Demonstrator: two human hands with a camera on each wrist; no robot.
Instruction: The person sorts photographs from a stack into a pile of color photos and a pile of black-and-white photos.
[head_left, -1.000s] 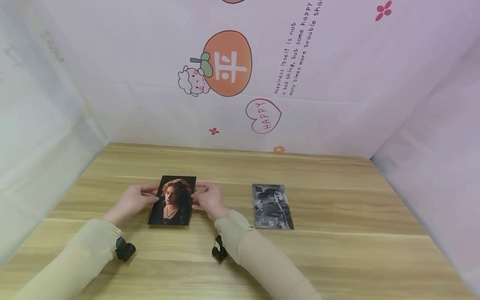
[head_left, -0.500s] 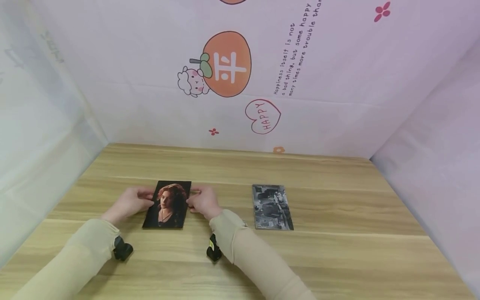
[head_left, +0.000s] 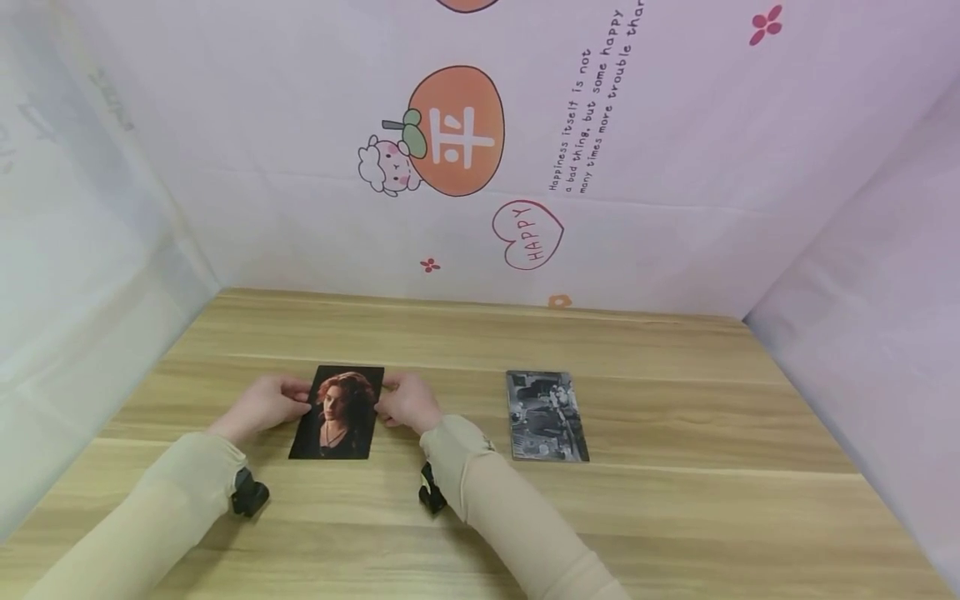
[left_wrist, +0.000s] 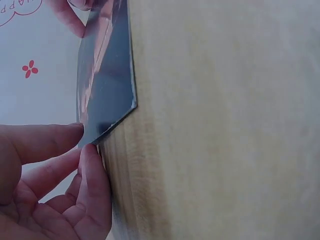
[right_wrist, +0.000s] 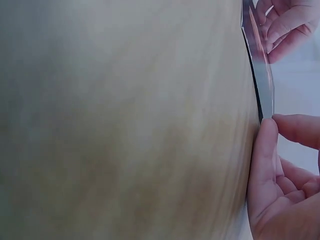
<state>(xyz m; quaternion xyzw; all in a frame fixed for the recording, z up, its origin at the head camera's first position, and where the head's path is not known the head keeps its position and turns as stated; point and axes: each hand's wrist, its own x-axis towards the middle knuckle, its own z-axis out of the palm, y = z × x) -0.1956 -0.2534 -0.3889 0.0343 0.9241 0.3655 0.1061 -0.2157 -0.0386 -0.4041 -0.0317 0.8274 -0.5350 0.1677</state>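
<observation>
A glossy colour photo print (head_left: pixel 336 417), showing a red-haired figure on a dark ground, lies at the left part of the wooden table. My left hand (head_left: pixel 262 407) holds its left edge; in the left wrist view thumb and fingertip (left_wrist: pixel 90 152) meet at that edge, close to a corner. On the opposite edge my right hand (head_left: pixel 408 403) pinches the print between thumb and forefinger, as the right wrist view shows at the fingertips (right_wrist: pixel 268 127). The print's underside is hidden.
A black-and-white photo print (head_left: pixel 547 417) lies to the right of my right hand on the wooden table (head_left: pixel 697 500). White printed cloth (head_left: pixel 645 250) walls the table at the back and both sides. Black wrist-worn devices (head_left: pixel 250 493) hang below both sleeves.
Over the second, both hands have brought the colour print slightly left and nearer to me, down to the tabletop. In the last half second it has hardly moved. The black-and-white print stays put.
</observation>
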